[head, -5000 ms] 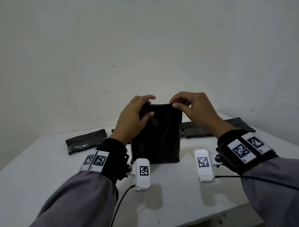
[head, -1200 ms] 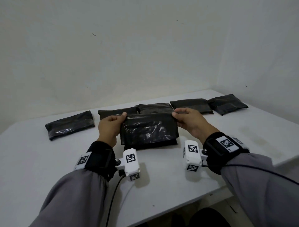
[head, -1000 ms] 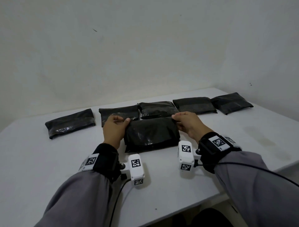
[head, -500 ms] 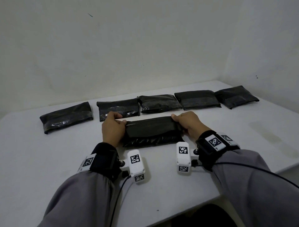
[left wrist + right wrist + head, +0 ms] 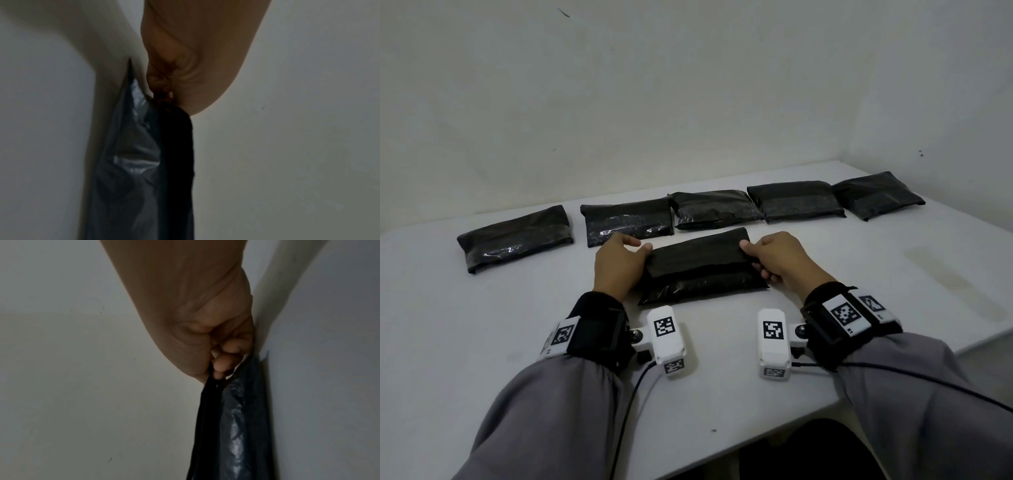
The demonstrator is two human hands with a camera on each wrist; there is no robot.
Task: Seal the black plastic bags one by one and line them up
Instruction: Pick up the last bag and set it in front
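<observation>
— Where are my hands?

— My left hand (image 5: pixel 619 263) and right hand (image 5: pixel 779 258) each pinch an end of the folded flap on the black bag (image 5: pixel 702 270), lying flat at the frame's centre on the worktop (image 5: pixel 482 325).

— The risk?

— Letting go early, I judge: the flap could spring open, unsealed.

— The bag's look?

— Matte flap over glossy, wrinkled, plump plastic. Five more bags (image 5: pixel 796 202) lie in a row above it.

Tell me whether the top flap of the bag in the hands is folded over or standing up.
Folded over: the flap lies flat across the bag, its ends pinched by the left hand and right hand.
</observation>
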